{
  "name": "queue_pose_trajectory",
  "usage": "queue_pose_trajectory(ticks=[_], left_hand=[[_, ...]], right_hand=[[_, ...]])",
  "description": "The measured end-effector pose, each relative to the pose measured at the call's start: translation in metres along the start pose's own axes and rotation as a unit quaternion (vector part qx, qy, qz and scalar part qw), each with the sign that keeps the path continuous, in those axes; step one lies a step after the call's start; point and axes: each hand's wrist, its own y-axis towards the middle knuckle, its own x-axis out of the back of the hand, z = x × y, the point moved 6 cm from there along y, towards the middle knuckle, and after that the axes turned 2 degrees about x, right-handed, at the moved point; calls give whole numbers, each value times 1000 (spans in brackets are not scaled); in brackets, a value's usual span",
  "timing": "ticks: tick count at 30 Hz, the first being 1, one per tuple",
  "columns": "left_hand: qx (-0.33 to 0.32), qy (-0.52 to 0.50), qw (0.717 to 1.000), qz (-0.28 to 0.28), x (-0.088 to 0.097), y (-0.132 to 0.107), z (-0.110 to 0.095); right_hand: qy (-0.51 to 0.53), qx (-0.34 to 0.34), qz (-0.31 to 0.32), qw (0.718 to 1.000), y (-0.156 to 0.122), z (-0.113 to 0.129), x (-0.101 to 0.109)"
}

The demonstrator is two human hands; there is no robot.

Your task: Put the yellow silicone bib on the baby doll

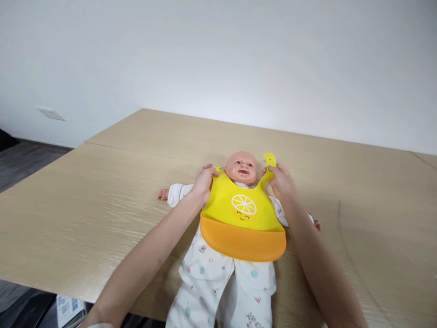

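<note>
I see a baby doll (241,169) lying on its back on the light wooden desk (85,200), dressed in a white patterned romper (218,278). A yellow silicone bib (243,218) with an orange catch pocket and a lemon-slice face lies over its chest. My left hand (204,181) pinches the bib's strap beside the doll's head on one side; my right hand (280,180) grips the other strap (269,163), whose holed end sticks up. A white wall (218,59) stands behind the desk.

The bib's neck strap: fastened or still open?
Open. The right hand holds one strap end sticking up free beside the doll; the left hand holds the bib at the other shoulder.
</note>
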Motion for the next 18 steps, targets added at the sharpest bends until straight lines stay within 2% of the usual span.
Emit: queue_pose_trajectory(ticks=[4, 7, 11, 18], left_hand=[[47, 22, 997, 65, -3, 11, 8], [26, 35, 996, 73, -2, 16, 8], [5, 60, 994, 94, -4, 19, 9], [18, 9, 993, 114, -6, 24, 13]], right_hand=[[87, -5, 59, 994, -1, 2, -5], [126, 16, 97, 987, 0, 6, -7], [113, -15, 58, 992, 4, -1, -3], [84, -35, 10, 996, 11, -8, -1]])
